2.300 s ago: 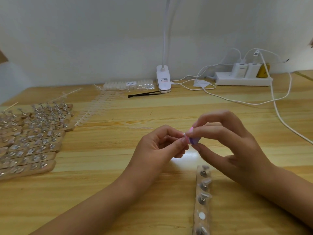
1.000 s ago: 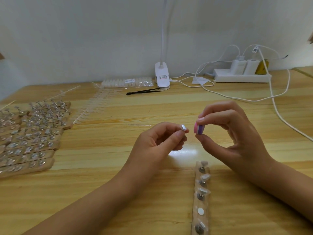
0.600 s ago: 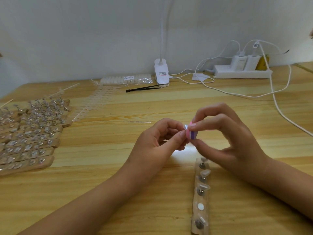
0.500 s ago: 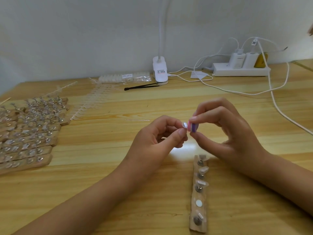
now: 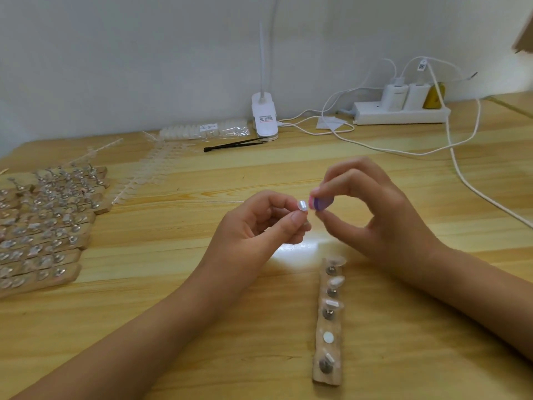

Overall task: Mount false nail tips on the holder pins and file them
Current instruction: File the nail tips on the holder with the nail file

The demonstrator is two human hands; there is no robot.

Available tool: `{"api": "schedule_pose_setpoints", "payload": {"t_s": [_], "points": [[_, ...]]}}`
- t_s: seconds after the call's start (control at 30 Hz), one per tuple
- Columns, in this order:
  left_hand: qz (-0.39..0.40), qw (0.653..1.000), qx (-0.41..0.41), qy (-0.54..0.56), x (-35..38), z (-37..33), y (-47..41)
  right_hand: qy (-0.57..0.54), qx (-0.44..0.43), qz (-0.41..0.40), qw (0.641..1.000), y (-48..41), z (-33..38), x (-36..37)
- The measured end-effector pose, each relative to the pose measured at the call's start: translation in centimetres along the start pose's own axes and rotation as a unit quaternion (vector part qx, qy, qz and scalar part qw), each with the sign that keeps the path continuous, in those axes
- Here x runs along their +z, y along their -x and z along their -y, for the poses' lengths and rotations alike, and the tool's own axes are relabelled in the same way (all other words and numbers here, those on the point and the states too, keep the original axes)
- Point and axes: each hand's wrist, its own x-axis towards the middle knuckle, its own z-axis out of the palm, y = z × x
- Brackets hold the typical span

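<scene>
While the left hand (image 5: 253, 226) pinches a clear nail tip (image 5: 302, 204), the right hand (image 5: 372, 215) pinches a pink-purple file block (image 5: 321, 202) just beside it above the worktop (image 5: 173, 284).

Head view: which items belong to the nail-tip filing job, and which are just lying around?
Job:
left hand pinching the nail tip
right hand gripping the pink-purple file block
holder strip below them
filled strips at far left
stock: clear tip racks, bagged tips

Lying about:
clip lamp
black tweezers
power strip
white cables
</scene>
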Motion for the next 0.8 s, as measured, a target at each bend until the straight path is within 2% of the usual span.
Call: {"api": "schedule_pose_setpoints", "payload": {"t_s": [0.1, 0.23, 0.37, 0.53, 0.8], "points": [[0.003, 0.999, 0.001, 0.044, -0.1, -1.0, 0.1, -0.084, 0.075, -0.025, 0.993, -0.2, -0.5, -0.4], [0.008, 0.999, -0.015, 0.051, -0.4, -2.4, 0.3, -0.121, 0.122, -0.052, 0.984, -0.4, -0.7, -0.7], [0.068, 0.994, -0.007, -0.083, -1.4, -2.6, 2.8, -0.137, 0.155, -0.046, 0.977, -0.3, -0.9, -0.6], [0.139, 0.963, -0.015, -0.232, -1.2, -1.4, 5.3, -0.146, 0.167, -0.03, 0.975, -0.3, -1.1, -0.6], [0.165, 0.944, -0.005, -0.286, 0.3, -1.0, 5.3, -0.138, 0.172, -0.016, 0.975, -0.3, -1.3, -0.6]]}}
